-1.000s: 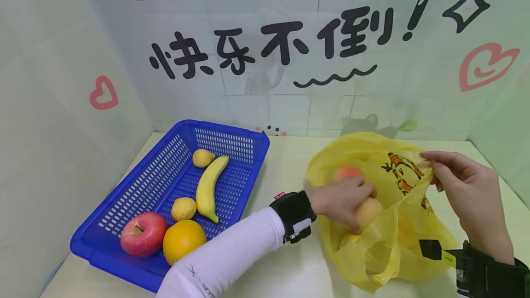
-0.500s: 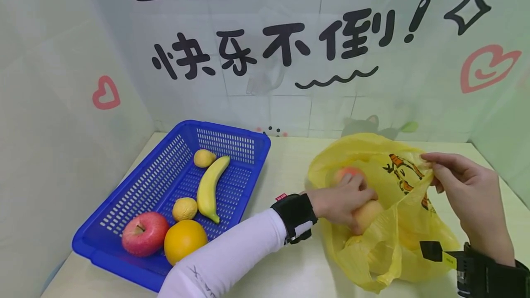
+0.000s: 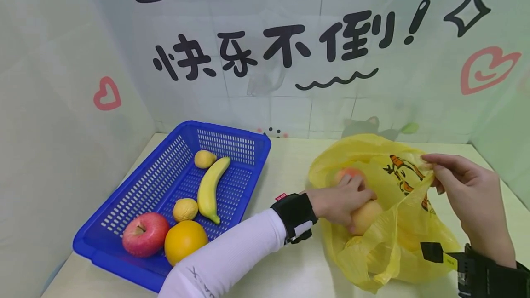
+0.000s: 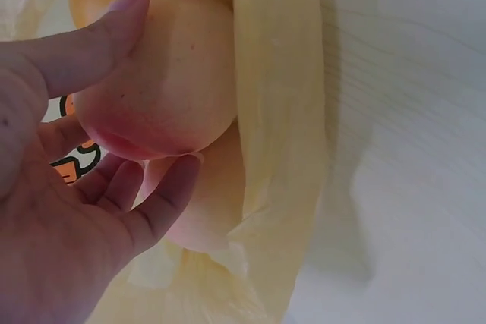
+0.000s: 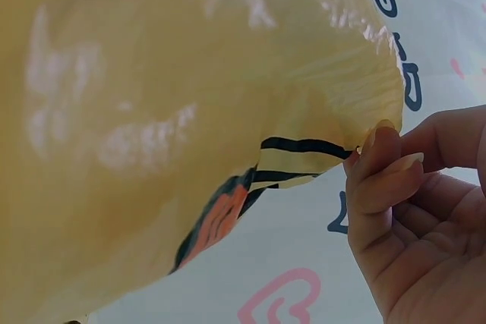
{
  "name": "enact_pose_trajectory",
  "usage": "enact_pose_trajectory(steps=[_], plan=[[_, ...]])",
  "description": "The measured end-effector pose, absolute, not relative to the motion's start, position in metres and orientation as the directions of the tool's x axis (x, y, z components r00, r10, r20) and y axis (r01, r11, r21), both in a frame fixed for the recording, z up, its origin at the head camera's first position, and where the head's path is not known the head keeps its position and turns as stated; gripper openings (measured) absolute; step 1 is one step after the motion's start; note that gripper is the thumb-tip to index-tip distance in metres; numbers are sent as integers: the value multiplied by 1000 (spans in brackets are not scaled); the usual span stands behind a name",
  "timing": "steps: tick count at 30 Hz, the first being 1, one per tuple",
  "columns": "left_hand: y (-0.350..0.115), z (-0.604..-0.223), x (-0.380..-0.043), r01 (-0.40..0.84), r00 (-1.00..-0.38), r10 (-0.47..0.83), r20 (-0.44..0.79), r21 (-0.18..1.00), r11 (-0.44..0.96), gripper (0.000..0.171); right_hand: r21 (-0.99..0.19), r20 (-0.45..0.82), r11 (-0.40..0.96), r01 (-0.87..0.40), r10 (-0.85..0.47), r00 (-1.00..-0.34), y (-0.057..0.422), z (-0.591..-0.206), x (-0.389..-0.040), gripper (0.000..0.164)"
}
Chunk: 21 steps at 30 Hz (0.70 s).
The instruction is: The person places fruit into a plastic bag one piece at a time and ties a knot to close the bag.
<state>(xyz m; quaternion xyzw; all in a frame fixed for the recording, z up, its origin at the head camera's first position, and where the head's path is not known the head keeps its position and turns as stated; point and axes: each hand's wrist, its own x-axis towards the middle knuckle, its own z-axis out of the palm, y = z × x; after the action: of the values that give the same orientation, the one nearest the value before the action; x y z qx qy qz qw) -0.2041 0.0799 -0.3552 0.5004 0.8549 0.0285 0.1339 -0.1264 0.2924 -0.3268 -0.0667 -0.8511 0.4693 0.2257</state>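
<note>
At four o'clock on my head feed, the left hand grips a peach inside the yellow bag, the right hand pinching its rim; I see barely any shift this past second, suggesting a settled hold.

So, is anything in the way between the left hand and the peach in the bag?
Nothing visible: the left hand already has its thumb and fingers on the peach. The bag surrounds it without coming between them, and the right hand pinches the bag's edge.
</note>
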Motion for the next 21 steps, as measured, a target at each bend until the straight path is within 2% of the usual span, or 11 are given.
enact_pose_trajectory(steps=[11,16,21], plan=[[80,-327,-203,827,-492,834,-251,165,538,80,-836,330,535,-125,306,-893,293,-324,-128,26],[70,-308,-205,807,-477,842,-251,254,533,74,-839,321,530,-123,300,-898,295,-326,-125,25],[42,-285,-206,791,-478,857,-195,329,516,62,-839,322,530,-125,298,-899,295,-327,-125,25]])
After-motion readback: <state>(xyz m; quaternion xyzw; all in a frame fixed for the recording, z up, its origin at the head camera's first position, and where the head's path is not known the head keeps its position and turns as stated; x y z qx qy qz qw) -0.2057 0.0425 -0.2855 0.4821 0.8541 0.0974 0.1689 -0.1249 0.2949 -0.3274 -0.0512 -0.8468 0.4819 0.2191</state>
